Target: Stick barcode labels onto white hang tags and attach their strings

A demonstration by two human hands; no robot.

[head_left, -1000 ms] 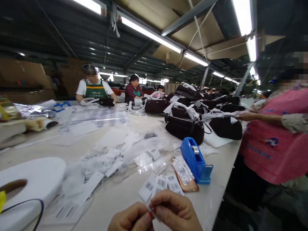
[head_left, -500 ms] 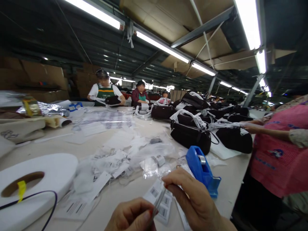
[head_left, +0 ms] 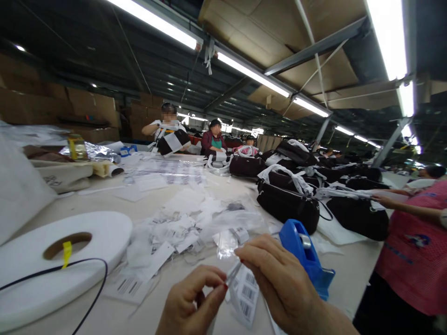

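Note:
My left hand (head_left: 195, 298) is closed in a pinch of thumb and forefinger on one end of a thin, translucent whitish strip (head_left: 233, 273). The fingertips of my right hand (head_left: 282, 284) close on the strip's other end; the exact kind of thing is too small to tell. Just below and behind the strip lies a sheet of barcode labels (head_left: 248, 294), partly covered by my fingers. A blue tape dispenser (head_left: 303, 253) stands just beyond my right hand. Clear plastic packets (head_left: 226, 244) lie on the table past my fingertips.
Loose printed tags (head_left: 174, 237) are heaped left of centre. A big white roll (head_left: 104, 237) with a dark cord (head_left: 99, 265) across it lies at left. Dark bags (head_left: 288, 204) with white-wrapped handles crowd the right. Co-workers stand at the far side and right edge (head_left: 419, 251).
The view has swung left, so the table's things appear further right. Both hands still hold the strip, its angle slightly changed. A co-worker across the table has raised a dark bag.

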